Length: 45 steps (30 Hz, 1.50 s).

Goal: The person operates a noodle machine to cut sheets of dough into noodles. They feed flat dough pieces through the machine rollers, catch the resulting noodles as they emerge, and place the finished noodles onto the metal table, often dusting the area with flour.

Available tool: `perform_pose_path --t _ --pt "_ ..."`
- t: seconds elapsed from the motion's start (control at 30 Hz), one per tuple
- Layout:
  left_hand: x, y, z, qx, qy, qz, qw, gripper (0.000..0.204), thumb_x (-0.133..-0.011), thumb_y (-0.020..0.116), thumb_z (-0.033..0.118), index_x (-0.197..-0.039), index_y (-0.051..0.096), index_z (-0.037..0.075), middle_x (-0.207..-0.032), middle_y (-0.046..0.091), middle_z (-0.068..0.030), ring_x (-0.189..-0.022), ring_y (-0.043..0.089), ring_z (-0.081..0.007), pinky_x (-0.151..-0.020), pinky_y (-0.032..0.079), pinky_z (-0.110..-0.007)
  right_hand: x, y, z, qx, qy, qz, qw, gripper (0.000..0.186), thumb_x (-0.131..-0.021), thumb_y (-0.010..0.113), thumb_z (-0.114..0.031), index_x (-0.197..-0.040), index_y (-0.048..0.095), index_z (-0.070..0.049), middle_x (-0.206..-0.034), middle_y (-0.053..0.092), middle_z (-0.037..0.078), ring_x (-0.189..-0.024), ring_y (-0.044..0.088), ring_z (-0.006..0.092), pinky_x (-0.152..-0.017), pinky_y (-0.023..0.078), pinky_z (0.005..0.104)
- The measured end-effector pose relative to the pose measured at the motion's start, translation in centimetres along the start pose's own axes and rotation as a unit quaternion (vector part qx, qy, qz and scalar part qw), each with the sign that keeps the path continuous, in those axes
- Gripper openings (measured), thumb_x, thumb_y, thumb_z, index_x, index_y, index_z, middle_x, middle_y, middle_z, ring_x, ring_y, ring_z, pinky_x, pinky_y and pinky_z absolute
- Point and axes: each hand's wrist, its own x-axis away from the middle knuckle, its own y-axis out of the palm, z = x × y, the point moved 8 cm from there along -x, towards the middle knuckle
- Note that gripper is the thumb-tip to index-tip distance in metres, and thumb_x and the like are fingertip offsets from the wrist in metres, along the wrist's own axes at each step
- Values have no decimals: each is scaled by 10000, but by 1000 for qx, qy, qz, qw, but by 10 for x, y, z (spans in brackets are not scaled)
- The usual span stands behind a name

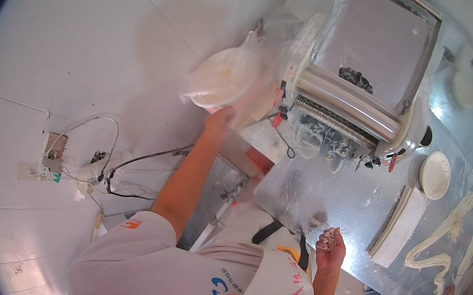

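Head view: the left hand (219, 118), at centre frame, reaches up to a clear plastic bag of white flour (223, 76) and touches its lower edge; whether the fingers are closed on it cannot be told. The right hand (330, 247), lower right of centre, is curled shut around a small lump of pale dough (328, 240) over the floured steel worktop (329, 194). A steel noodle-rolling machine (364, 75) stands at upper centre; cut noodle strands (442, 244) lie at the right.

One noodle machine (361, 74), two hands.
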Motion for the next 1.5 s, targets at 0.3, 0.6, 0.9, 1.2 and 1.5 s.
perform_pose_path --t 0.3,0.6,0.9,1.2,1.5 --pt "-21 8 16 75 -30 86 993 290 -883 654 -62 -1168 659 -115 -1060 698 -110 -981 679 -200 -922 560 -291 8 -18 -5 -3 -22 4 1000 248 -1075 537 -269 -931 621 -85 -831 648 41 -666 591 136 -518 475 224" --pt "-26 4 22 -346 197 21 917 120 -812 648 1 -915 689 -45 -857 664 -54 -845 640 -156 -726 562 -307 18 -21 -19 -15 -58 54 997 197 -1066 540 -224 -1070 608 -39 -949 640 77 -827 611 190 -686 518 293" --pt "97 69 -64 -165 -69 -111 978 151 -880 670 -15 -1032 667 -11 -900 645 -63 -798 655 -162 -698 619 -324 57 -41 -168 -183 -160 -66 968 206 -1048 532 -168 -1120 574 20 -1064 624 144 -997 613 313 -860 551 411" --pt "149 223 -114 -570 197 -308 736 227 -870 685 195 -985 689 -1 -916 682 -182 -840 683 -359 -741 568 -474 183 -60 -356 56 -507 199 837 332 -1051 544 -288 -1267 529 -36 -1232 602 205 -1050 633 303 -892 542 417" --pt "187 344 -64 -452 395 -233 765 254 -812 749 152 -1004 681 0 -969 687 -189 -1044 620 -416 -858 513 -504 121 -130 -96 96 -270 281 916 281 -1009 571 -160 -1217 599 27 -970 690 139 -817 673 207 -722 560 337"
